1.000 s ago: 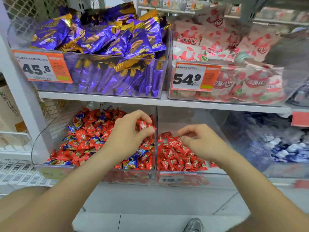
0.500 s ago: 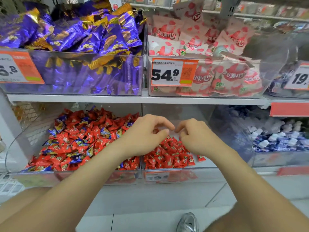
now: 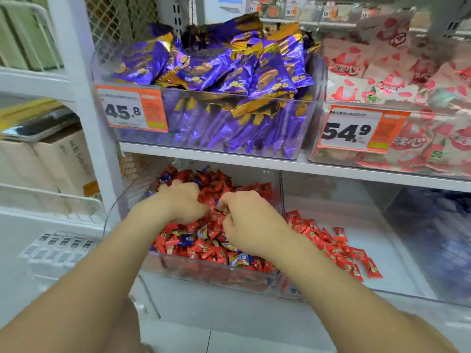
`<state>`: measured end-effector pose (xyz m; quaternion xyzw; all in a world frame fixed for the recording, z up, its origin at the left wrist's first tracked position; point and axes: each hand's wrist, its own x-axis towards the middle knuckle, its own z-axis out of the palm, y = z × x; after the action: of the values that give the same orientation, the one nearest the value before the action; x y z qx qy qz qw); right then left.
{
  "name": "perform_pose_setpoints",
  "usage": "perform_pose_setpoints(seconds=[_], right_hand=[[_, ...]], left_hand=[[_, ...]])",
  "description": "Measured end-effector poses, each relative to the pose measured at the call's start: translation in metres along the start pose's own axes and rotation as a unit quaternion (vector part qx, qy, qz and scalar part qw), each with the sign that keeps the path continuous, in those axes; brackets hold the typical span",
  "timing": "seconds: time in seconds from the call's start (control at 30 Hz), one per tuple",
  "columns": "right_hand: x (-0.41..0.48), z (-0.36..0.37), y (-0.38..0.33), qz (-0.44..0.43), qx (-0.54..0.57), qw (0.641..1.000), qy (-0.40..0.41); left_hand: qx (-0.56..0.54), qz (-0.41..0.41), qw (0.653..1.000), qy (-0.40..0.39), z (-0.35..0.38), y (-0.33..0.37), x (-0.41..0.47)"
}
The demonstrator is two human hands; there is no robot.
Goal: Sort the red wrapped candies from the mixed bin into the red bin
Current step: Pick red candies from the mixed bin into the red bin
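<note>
Head: glossy crinkled candies (image 3: pixel 204 248) fill clear bin (image 3: pixel 216 277).

I see my left hand (image 3: pixel 182 203) and right hand (image 3: pixel 249 222) in the clear plastic mixed bin (image 3: pixel 122 200) on the lower shelf. The clear plastic red bin (image 3: pixel 382 250) stands touching at its 3 o'clock. On the shelf above, the clear tub of purple foil packets (image 3: pixel 229 128) is at 12 o'clock and the clear tub of pink-and-white packets (image 3: pixel 420 149) at 2 o'clock.

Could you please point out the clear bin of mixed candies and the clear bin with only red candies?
Clear plastic bin of mixed red and blue candies (image 3: pixel 198 273): head view, front wall.
Clear plastic bin of red candies (image 3: pixel 369 243): head view, bare floor.
</note>
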<state>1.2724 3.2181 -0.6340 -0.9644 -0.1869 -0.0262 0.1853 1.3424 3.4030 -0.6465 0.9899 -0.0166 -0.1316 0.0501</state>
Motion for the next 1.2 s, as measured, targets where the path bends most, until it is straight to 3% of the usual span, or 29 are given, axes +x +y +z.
perform_pose_setpoints(seconds=[0.13,0.3,0.53,0.63,0.73,0.9,1.03,1.1,1.2], right_hand=[[0.051,0.019,-0.002,0.056,-0.045,0.997,-0.028],[0.112,0.04,0.005,0.145,0.047,0.988,0.007],[0.142,0.059,0.011,0.225,0.121,0.965,-0.058],[0.168,0.078,0.026,0.218,0.167,0.958,-0.078],[0.163,0.067,0.014,0.215,0.211,0.95,-0.077],[0.14,0.045,0.003,0.237,0.307,0.919,-0.069],[0.116,0.043,0.001,0.135,0.339,0.93,-0.05],[0.106,0.037,-0.002,0.128,0.341,0.93,-0.045],[0.087,0.021,0.006,0.091,0.33,0.938,-0.056]], left_hand=[[-0.103,-0.032,0.991,0.083,0.002,-0.021,0.036],[-0.29,-0.1,0.942,0.14,0.009,-0.028,0.075],[-0.398,-0.101,0.907,0.098,0.002,-0.037,0.095],[-0.391,-0.058,0.918,0.038,-0.003,-0.022,0.083],[-0.369,-0.035,0.928,0.027,0.0,-0.014,0.076],[-0.446,-0.007,0.894,0.036,0.003,-0.017,0.069],[-0.498,0.078,0.861,0.067,0.007,-0.01,0.054],[-0.519,0.099,0.845,0.079,0.007,-0.015,0.048],[-0.482,0.14,0.862,0.067,0.007,-0.019,0.036]])
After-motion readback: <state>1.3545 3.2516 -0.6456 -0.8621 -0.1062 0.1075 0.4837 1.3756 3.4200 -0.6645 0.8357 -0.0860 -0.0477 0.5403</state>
